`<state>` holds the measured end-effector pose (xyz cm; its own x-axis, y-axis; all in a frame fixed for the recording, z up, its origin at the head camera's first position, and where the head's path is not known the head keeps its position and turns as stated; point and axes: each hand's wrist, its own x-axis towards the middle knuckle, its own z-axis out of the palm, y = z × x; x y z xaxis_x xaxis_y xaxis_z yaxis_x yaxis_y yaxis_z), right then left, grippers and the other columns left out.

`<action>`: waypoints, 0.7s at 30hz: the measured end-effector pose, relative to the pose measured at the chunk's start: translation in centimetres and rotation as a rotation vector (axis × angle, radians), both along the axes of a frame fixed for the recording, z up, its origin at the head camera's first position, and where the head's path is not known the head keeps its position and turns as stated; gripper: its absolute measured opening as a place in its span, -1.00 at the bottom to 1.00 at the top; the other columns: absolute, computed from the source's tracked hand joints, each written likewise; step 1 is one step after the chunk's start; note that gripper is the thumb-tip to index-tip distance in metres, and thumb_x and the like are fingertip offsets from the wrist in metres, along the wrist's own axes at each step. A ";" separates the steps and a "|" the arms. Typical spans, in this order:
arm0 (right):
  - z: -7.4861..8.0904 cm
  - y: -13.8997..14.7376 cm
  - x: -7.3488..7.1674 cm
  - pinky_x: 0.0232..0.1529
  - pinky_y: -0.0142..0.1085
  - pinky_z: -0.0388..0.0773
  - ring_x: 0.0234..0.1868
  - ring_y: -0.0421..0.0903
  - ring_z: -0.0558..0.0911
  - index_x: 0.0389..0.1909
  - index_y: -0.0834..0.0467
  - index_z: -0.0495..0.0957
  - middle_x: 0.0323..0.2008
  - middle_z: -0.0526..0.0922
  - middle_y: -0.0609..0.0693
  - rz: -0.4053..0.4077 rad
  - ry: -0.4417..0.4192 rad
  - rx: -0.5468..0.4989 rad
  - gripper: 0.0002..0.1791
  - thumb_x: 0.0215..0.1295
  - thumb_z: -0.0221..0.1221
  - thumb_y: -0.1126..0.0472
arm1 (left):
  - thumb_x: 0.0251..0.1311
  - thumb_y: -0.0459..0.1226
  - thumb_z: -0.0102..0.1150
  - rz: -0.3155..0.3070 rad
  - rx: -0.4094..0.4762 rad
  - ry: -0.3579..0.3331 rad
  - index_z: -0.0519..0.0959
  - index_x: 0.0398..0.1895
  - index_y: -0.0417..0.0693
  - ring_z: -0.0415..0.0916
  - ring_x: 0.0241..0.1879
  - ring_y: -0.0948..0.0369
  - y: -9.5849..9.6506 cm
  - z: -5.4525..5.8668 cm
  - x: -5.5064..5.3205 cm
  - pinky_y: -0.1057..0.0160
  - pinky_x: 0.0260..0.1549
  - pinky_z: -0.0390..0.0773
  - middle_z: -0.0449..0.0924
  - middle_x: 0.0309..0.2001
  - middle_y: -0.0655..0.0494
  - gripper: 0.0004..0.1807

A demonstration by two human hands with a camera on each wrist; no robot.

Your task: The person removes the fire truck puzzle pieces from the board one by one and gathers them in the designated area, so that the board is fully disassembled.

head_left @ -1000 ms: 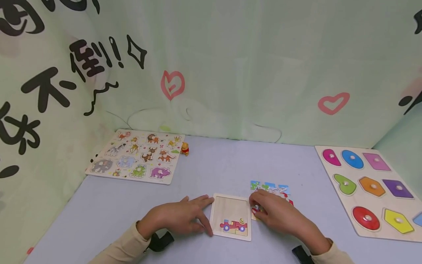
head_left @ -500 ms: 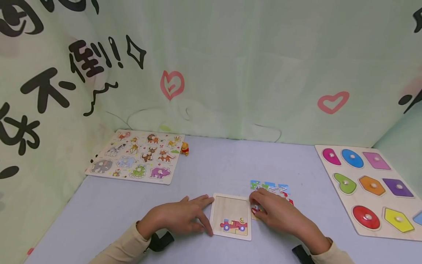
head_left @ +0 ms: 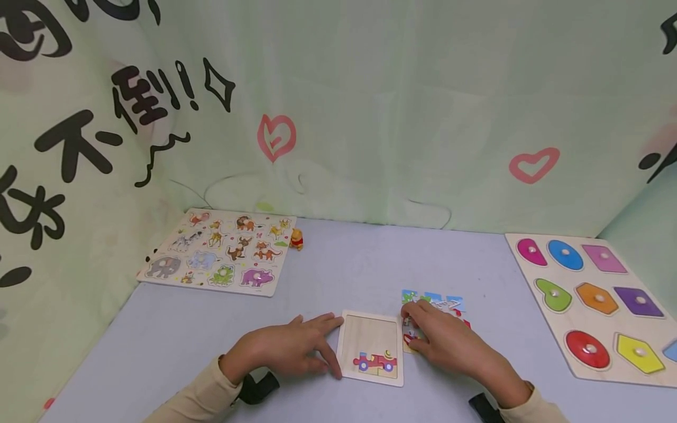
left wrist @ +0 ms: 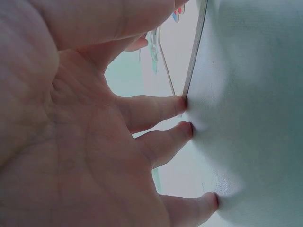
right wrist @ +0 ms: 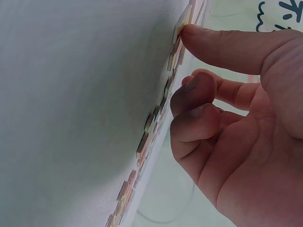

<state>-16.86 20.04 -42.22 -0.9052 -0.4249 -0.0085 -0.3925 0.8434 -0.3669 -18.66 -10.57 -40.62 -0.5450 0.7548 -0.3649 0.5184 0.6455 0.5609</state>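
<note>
My left hand (head_left: 293, 349) rests on the table with fingers spread, its fingertips touching the left edge of a small wooden puzzle tray (head_left: 365, 329). In the left wrist view, fingers (left wrist: 161, 142) touch the table beside the tray's edge. Joined jigsaw pieces (head_left: 375, 362) showing a red vehicle lie in the tray's lower right. My right hand (head_left: 444, 338) is over a group of loose jigsaw pieces (head_left: 449, 302) right of the tray, covering part of them. In the right wrist view its thumb touches a piece (right wrist: 182, 21) and other fingers curl; whether it grips that piece is unclear.
An animal peg board (head_left: 222, 252) lies at the back left, with a small bear figurine (head_left: 297, 239) beside it. On the right lies a board of coloured knobbed shapes (head_left: 592, 311). A printed curtain (head_left: 391, 117) stands behind the table (head_left: 344, 264).
My right index finger has shifted slightly right, uncovering a bit more of the loose pieces at their left edge. The left hand and the tray have not visibly moved.
</note>
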 end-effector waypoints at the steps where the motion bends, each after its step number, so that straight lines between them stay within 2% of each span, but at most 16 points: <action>1: 0.0 0.0 0.0 -0.34 -0.33 0.41 -0.37 -0.23 0.39 0.02 0.07 0.52 -0.31 0.39 -0.20 -0.001 -0.001 0.000 -0.59 0.20 0.43 0.24 | 0.35 -0.29 0.29 -0.003 0.001 0.004 0.81 -0.21 0.40 -0.16 0.61 0.05 0.0 0.0 0.0 -0.41 0.39 -0.02 0.08 0.60 0.01 -0.72; 5: 0.1 0.0 0.0 -0.33 -0.32 0.42 -0.36 -0.22 0.40 0.06 0.08 0.53 -0.28 0.40 -0.18 -0.010 -0.012 0.006 -0.57 0.20 0.43 0.23 | 0.35 -0.29 0.28 -0.006 -0.001 0.012 0.81 -0.20 0.40 -0.15 0.61 0.05 0.0 -0.2 -0.1 -0.42 0.39 -0.02 0.08 0.60 0.01 -0.72; 11: 0.8 -0.6 0.4 -0.33 -0.36 0.48 -0.33 -0.24 0.46 0.03 0.06 0.59 -0.12 0.46 -0.13 0.038 0.048 -0.005 -0.61 0.20 0.44 0.25 | 0.35 -0.28 0.28 0.006 -0.016 -0.002 0.81 -0.21 0.41 -0.16 0.61 0.05 0.1 0.0 -0.1 -0.40 0.40 -0.02 0.08 0.60 0.03 -0.73; 13: 1.3 -1.3 0.6 -0.30 -0.33 0.54 -0.23 -0.18 0.53 0.02 0.04 0.62 0.01 0.49 -0.05 0.080 0.071 -0.026 -0.62 0.19 0.43 0.27 | 0.34 -0.28 0.29 0.010 -0.019 -0.009 0.81 -0.22 0.41 -0.16 0.61 0.05 0.1 0.1 -0.1 -0.41 0.40 -0.03 0.08 0.60 0.04 -0.73; 15: 1.8 -2.2 0.7 -0.15 -0.25 0.62 -0.04 -0.08 0.56 0.05 0.04 0.63 0.13 0.49 0.03 0.126 0.074 -0.026 -0.61 0.20 0.43 0.26 | 0.34 -0.28 0.29 0.010 -0.020 -0.012 0.81 -0.22 0.41 -0.16 0.61 0.05 0.1 0.2 -0.1 -0.41 0.39 -0.03 0.08 0.60 0.03 -0.73; 18: 1.9 -3.7 0.9 0.10 -0.02 0.59 0.26 0.12 0.46 0.11 0.03 0.64 0.33 0.41 0.16 0.232 0.090 0.012 -0.56 0.20 0.44 0.24 | 0.35 -0.29 0.29 0.002 -0.011 -0.008 0.80 -0.21 0.41 -0.16 0.61 0.04 0.0 0.1 -0.1 -0.43 0.38 -0.03 0.09 0.59 0.01 -0.73; 21: 1.5 -4.8 1.3 0.16 0.12 0.53 0.38 0.18 0.35 0.15 -0.02 0.64 0.41 0.34 0.19 0.318 0.110 0.082 -0.54 0.21 0.43 0.20 | 0.36 -0.28 0.27 -0.013 0.006 0.000 0.80 -0.18 0.40 -0.15 0.61 0.03 -0.1 0.0 -0.2 -0.45 0.37 -0.01 0.09 0.59 0.00 -0.73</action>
<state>-15.58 15.21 -40.72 -0.7247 -0.6882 0.0358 -0.6742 0.6972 -0.2438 -18.84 -10.64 -40.67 -0.5352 0.7639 -0.3604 0.5269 0.6355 0.5644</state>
